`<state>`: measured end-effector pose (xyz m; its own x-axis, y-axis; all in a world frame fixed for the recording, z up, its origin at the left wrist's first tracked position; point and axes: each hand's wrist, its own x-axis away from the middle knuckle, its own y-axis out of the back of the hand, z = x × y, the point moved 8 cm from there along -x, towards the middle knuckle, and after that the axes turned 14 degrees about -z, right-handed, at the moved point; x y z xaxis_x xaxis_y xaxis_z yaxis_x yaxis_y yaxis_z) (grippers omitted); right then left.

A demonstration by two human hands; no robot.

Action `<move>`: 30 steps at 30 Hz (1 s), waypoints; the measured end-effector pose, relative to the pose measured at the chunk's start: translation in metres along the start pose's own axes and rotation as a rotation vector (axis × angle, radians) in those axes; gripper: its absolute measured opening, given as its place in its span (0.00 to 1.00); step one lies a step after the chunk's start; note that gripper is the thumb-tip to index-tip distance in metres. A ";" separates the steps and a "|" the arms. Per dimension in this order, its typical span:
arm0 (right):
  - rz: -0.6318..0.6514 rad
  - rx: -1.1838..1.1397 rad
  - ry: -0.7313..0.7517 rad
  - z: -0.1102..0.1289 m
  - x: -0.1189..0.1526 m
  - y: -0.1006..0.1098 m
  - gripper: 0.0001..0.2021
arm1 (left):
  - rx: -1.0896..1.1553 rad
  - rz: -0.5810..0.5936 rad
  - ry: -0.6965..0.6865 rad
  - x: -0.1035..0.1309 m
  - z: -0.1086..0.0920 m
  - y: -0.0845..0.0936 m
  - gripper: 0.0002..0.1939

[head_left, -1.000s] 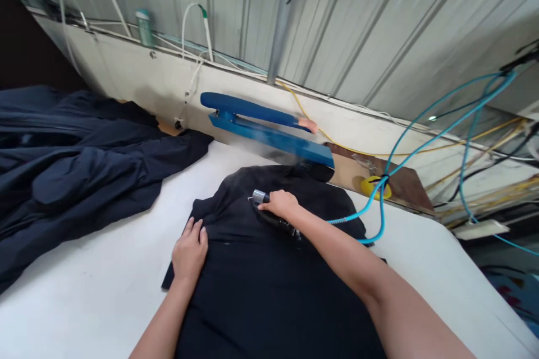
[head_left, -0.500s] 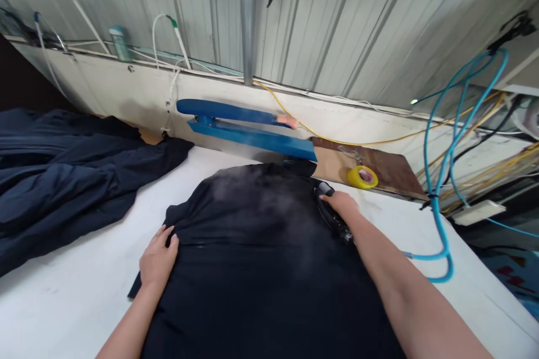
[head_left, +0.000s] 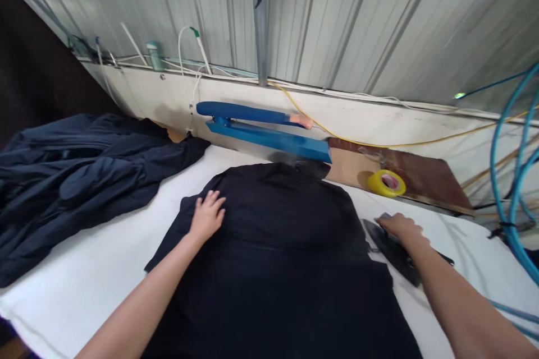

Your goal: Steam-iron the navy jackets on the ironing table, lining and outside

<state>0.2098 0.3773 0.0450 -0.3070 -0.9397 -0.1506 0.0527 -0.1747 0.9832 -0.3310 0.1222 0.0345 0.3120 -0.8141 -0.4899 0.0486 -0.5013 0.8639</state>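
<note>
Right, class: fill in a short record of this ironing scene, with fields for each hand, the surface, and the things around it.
left hand: lies flat, fingers spread, on the dark garment
right hand: grips the iron, which sits on the white pad off the garment's right edge
surface: white padded table
left of table: heap of dark blue cloth
back edge: blue sleeve board, roll of yellow tape on a brown board
far right: blue hoses
</note>
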 end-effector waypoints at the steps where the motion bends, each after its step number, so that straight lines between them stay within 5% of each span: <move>1: -0.036 0.047 0.055 0.033 0.007 0.005 0.30 | 0.061 0.039 -0.039 -0.003 -0.014 -0.011 0.20; 4: -0.015 -0.143 0.567 0.177 0.049 0.013 0.19 | 0.116 0.109 -0.046 -0.003 -0.033 -0.041 0.24; 7: -0.034 -0.273 0.727 0.280 0.078 0.014 0.17 | 0.075 0.116 -0.025 0.005 -0.031 -0.060 0.26; 9: -0.059 -0.305 0.735 0.321 0.084 0.008 0.21 | 0.068 0.112 -0.034 0.009 -0.027 -0.068 0.27; 12: 0.054 -0.267 0.665 0.349 0.082 -0.017 0.31 | 0.079 0.113 -0.040 0.010 -0.023 -0.073 0.28; 16: 0.151 -0.193 0.588 0.355 0.078 -0.021 0.24 | 0.100 0.138 -0.018 0.006 -0.021 -0.075 0.29; 20: -0.168 -0.386 0.659 0.340 0.096 0.054 0.25 | 0.116 0.181 0.010 0.003 -0.022 -0.076 0.29; 23: -0.330 -0.586 0.873 0.298 0.157 0.105 0.24 | 0.133 0.209 0.027 0.002 -0.022 -0.076 0.29; 25: -0.187 -0.570 0.944 0.257 0.203 0.101 0.21 | 0.156 0.234 0.042 0.002 -0.021 -0.075 0.28; 27: 0.134 -0.485 0.953 0.215 0.244 0.073 0.16 | 0.194 0.260 0.061 0.000 -0.020 -0.072 0.26; 29: 0.423 -0.401 0.843 0.176 0.267 0.044 0.09 | 0.226 0.226 0.140 -0.003 -0.016 -0.061 0.21; 30: 0.462 -0.405 0.768 0.162 0.267 0.038 0.08 | 0.225 0.163 0.212 -0.006 -0.012 -0.051 0.20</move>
<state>-0.0246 0.1671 0.0587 0.5196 -0.8513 0.0731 0.3775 0.3055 0.8742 -0.3237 0.1557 -0.0054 0.4896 -0.8215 -0.2922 -0.2209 -0.4411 0.8699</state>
